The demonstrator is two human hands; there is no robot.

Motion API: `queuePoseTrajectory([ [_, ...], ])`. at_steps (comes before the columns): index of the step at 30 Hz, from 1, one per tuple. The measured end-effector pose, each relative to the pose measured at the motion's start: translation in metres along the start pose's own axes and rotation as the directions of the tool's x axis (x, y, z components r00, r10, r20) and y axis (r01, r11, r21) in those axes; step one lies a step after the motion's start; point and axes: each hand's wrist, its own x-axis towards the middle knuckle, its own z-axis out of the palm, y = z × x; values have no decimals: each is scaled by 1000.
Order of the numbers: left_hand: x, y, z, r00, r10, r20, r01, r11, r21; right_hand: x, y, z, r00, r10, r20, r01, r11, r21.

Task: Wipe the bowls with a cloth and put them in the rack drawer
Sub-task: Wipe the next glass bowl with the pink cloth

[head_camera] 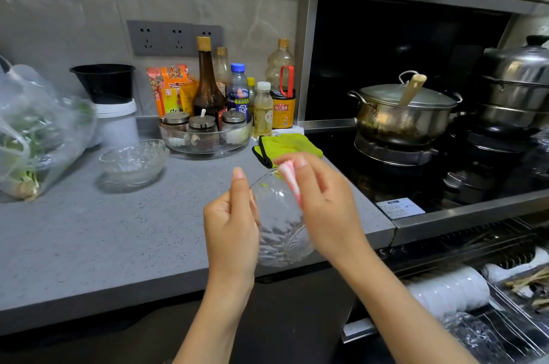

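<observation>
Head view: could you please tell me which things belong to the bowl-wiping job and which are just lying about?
Job: glass bowl held by the left hand, striped cloth pinched in the right hand, second glass bowl on the counter, open rack drawer.
Lying about: green cloth, lidded pot, bag of greens, spice jars.

The grey speckled tabletop (pixel 89 245) runs beneath the fingers (pixel 300 162) and far out to their left. Left of the fingers and a little farther back stands a glass bowl (pixel 132 161), with a plastic bag of greens (pixel 35 132) beyond it at the far left and a white tub (pixel 117 123) behind it by the wall. Just behind the fingers lies a folded green cloth (pixel 286 146), and back-left of them a round glass tray (pixel 205 147) of spice jars sits before a row of bottles (pixel 208 87) and seasoning packets (pixel 170 87).
</observation>
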Motion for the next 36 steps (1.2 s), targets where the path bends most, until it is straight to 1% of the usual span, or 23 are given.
queuePoseTrajectory([
  [1,1,1,-4,1000,-11,18,12,1000,-8,3,0,-4,995,89,39,-92,992,91],
  [3,3,1,-13,998,-33,56,35,999,-29,5,0,-11,968,229,100,-247,941,232],
  [5,6,-3,-20,994,-65,86,69,996,-47,3,-5,-17,937,312,154,-345,897,278],
  [8,8,-4,-23,991,-61,121,70,995,-67,1,-2,-19,908,350,230,-410,857,313],
  [9,9,-4,-24,989,-53,138,58,998,-36,1,-2,-20,903,361,232,-421,852,312],
  [11,13,0,-25,982,-18,186,2,996,88,2,-5,-21,904,365,223,-419,860,291],
  [12,15,4,-26,974,8,227,-44,987,154,4,-8,-22,912,352,212,-401,872,280],
  [14,17,13,-23,938,43,345,-135,959,248,5,-13,-23,939,276,204,-321,917,237],
  [16,16,18,-16,903,77,422,-228,919,320,5,-13,-20,963,191,190,-212,973,95],
  [17,14,19,-13,899,104,425,-266,902,342,5,-14,-19,970,163,182,-171,985,26],
  [18,13,20,-9,903,134,409,-291,889,352,6,-13,-18,974,144,174,-146,989,-4],
  [19,13,20,-6,910,155,383,-300,886,354,6,-11,-17,980,126,151,-129,992,12],
  [21,12,20,-4,937,152,314,-255,913,319,4,-12,-17,988,120,93,-130,985,111],
  [23,13,17,-7,979,67,190,-111,966,232,-1,-8,-16,989,131,67,-140,979,146],
  [25,15,14,-9,998,-24,58,15,989,148,-11,-2,-10,992,106,65,-111,990,91],
  [26,15,12,-9,999,-43,11,41,993,114,-17,0,-6,995,83,56,-87,994,68],
  [27,14,11,-7,998,-50,-26,52,996,78,-22,1,-3,999,31,31,-32,999,33],
  [28,13,11,-5,997,-53,-55,56,997,45,-26,1,1,999,-47,7,47,998,-40],
  [30,8,8,0,995,-65,-78,65,998,0,-28,-5,10,979,-206,6,201,948,-247],
  [32,3,6,4,995,-86,-55,85,996,-7,-28,-8,16,948,-318,14,295,861,-415],
  [33,1,6,5,994,-100,-40,100,995,-11,-25,-9,16,938,-347,1,312,842,-440],
  [34,0,8,7,993,-110,-35,110,994,-18,-21,-9,15,932,-361,-21,318,847,-426],
  [36,0,12,7,993,-106,-51,105,994,-25,-12,-9,7,948,-310,-72,278,917,-287],
])
